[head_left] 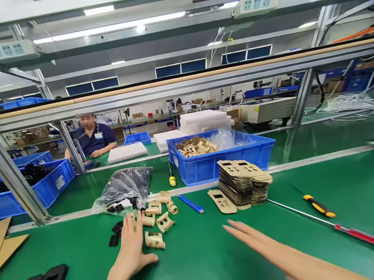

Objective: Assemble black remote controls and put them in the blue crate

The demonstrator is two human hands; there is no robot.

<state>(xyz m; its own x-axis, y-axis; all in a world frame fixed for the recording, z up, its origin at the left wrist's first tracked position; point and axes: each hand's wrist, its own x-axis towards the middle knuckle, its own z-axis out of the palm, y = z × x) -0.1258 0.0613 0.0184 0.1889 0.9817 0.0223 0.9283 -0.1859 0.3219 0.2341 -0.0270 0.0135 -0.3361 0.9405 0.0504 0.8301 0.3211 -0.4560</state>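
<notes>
Green desk (pixel 199 277), with curved tan pieces (pixel 154 240) loose toward its far edge.
Just past the desk's far edge I see a blue bin (pixel 225 165) holding tan parts (pixel 197 147) and clear plastic (pixel 228 138). Left of it, a dark-filled clear bag (pixel 125 185) lies across that edge. On my remote view a stack of brown cutouts (pixel 237 189) stands close to the far edge, in front of the bin. My left hand (pixel 130 247) is spread wide and has hold of nothing I can make out; its fingers (pixel 130 226) overlap the curved tan pieces, so I cannot tell whether they touch. My right hand (pixel 262 246), flat and outstretched, grips nothing visible, apart from the stack. A blue cutter (pixel 191 203) lies between the pieces and the stack.
</notes>
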